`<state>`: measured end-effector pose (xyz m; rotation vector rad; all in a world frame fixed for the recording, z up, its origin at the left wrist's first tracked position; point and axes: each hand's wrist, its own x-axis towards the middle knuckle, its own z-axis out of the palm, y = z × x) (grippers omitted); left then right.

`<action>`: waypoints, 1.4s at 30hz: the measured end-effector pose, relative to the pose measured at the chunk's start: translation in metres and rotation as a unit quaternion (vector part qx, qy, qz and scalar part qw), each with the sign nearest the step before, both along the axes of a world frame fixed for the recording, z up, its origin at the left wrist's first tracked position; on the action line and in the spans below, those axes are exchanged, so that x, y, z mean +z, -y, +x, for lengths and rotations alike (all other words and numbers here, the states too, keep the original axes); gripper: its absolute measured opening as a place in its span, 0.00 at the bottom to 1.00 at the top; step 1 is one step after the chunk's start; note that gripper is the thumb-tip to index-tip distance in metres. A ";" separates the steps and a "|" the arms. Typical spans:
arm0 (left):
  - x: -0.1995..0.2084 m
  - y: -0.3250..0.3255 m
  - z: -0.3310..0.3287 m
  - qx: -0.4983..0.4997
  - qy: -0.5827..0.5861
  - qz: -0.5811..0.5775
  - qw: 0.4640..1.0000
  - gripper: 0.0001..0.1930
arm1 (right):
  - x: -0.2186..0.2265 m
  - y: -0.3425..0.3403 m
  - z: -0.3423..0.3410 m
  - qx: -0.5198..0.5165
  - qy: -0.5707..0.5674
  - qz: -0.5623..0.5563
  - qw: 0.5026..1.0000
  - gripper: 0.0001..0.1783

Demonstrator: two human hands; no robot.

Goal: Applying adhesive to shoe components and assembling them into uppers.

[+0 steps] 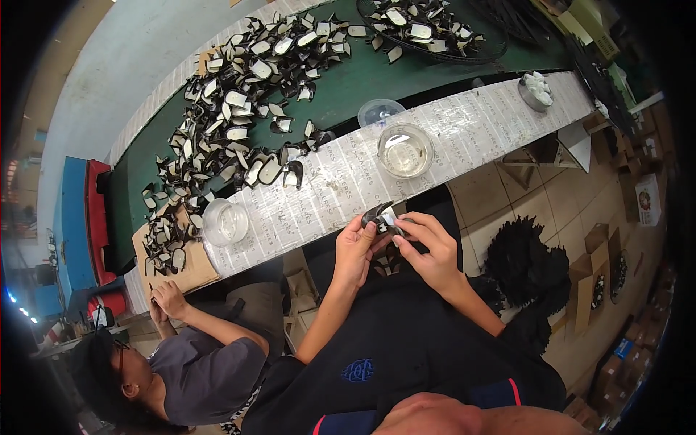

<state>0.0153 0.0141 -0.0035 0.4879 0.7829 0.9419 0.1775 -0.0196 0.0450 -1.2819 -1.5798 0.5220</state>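
Note:
In front of my chest, just off the near edge of the bench, I hold a small glossy black piece with a white face, which looks like a shoe heel. My left hand is closed round its left side, the thumb pressed against it. From the right, the thumb and fingers of my right hand pinch at the piece's edge; any small part between those fingertips is too small to make out. Beyond my hands stands a round clear tub on the bench's pale wrapped edge.
Many similar pieces are heaped on the green belt; more fill a black basket. A second clear tub, a clear lid and a bowl of white bits stand nearby. At left, a co-worker works over cardboard.

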 end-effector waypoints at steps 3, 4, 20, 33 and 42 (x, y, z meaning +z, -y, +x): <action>-0.002 0.001 0.000 -0.001 0.001 -0.002 1.000 0.18 | 0.006 0.002 -0.001 0.000 -0.061 -0.040 0.997 0.15; -0.003 0.000 0.001 -0.001 0.002 -0.005 1.000 0.18 | 0.006 0.003 0.000 -0.003 -0.066 -0.041 0.997 0.15; 0.003 -0.001 0.002 -0.008 0.006 0.007 1.000 0.17 | 0.005 -0.005 0.019 -0.021 -0.011 -0.011 1.000 0.15; 0.008 0.005 0.005 -0.008 -0.010 0.015 1.000 0.16 | 0.007 -0.005 0.012 0.029 0.066 0.015 0.997 0.16; 0.004 0.008 0.005 -0.006 -0.016 0.007 1.000 0.17 | 0.009 -0.004 0.017 -0.065 0.127 0.032 0.989 0.15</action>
